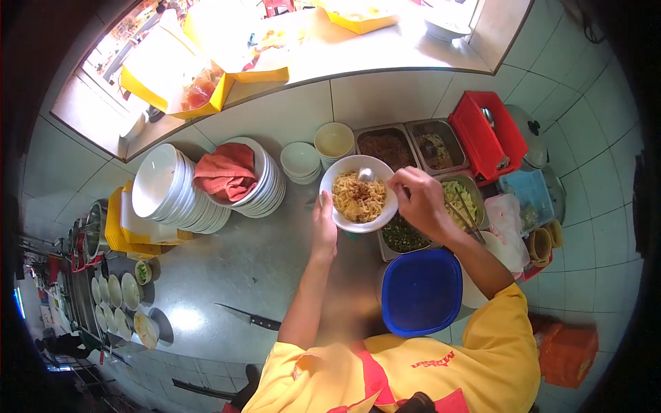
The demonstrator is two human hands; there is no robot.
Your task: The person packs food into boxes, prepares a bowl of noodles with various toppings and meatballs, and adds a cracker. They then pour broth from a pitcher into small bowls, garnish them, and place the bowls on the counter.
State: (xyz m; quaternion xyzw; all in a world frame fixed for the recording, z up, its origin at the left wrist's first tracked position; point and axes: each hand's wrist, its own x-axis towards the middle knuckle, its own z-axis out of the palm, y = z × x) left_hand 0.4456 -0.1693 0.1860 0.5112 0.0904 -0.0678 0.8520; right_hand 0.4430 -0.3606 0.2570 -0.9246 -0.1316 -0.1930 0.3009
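A white bowl [343, 219] of noodles with brown minced topping [359, 195] is held up over the counter's right half. My left hand [324, 227] grips the bowl's left side, fingers wrapped at its rim. At the bowl's right edge, my right hand [417, 199] has its fingers closed together; a spoon [365, 175] rests over the noodles, its handle running toward that hand. Below and right of the bowl is a tray of chopped greens [405, 235]. Shredded pale green vegetable [459, 203] with tongs lies under my right wrist.
Stacked white plates [157, 180], a red cloth [227, 172] and small bowls [300, 160] stand at the back left. A knife [249, 317] lies near the front edge. A blue lid [421, 292], red basket [482, 134] and more trays [384, 146] are at right.
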